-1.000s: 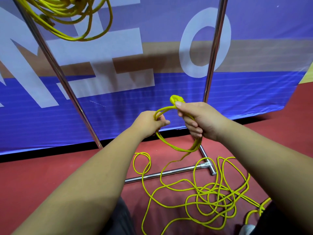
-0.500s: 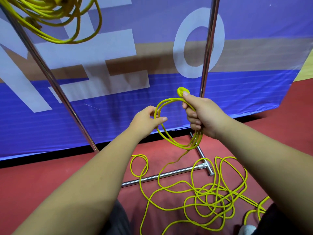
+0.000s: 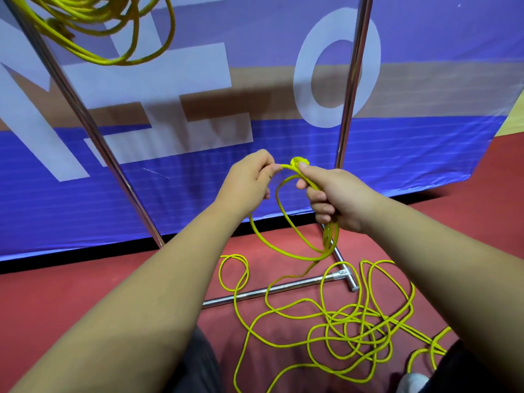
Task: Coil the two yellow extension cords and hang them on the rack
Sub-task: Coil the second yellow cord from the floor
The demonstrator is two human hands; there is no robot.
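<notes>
One yellow extension cord [image 3: 113, 32] hangs coiled at the top left, on the metal rack [image 3: 85, 117]. The second yellow cord [image 3: 337, 324] lies in a loose tangle on the red floor. My right hand [image 3: 331, 197] grips a small coil of two or three loops of it, with the yellow plug [image 3: 299, 161] sticking out above the thumb. My left hand [image 3: 249, 177] pinches the cord just left of the plug, almost touching my right thumb. A loop [image 3: 272, 245] sags between both hands and runs down to the tangle.
The rack's two chrome uprights [image 3: 351, 89] rise in front of a blue banner with white letters. Its base bar [image 3: 269, 290] and T-joint foot [image 3: 344, 275] lie on the floor under the cord. My dark trouser legs and a shoe [image 3: 411, 382] show at the bottom.
My left hand has risen and moved right, bringing a new length of cord up to my right hand. The coil in my right hand has gained a loop.
</notes>
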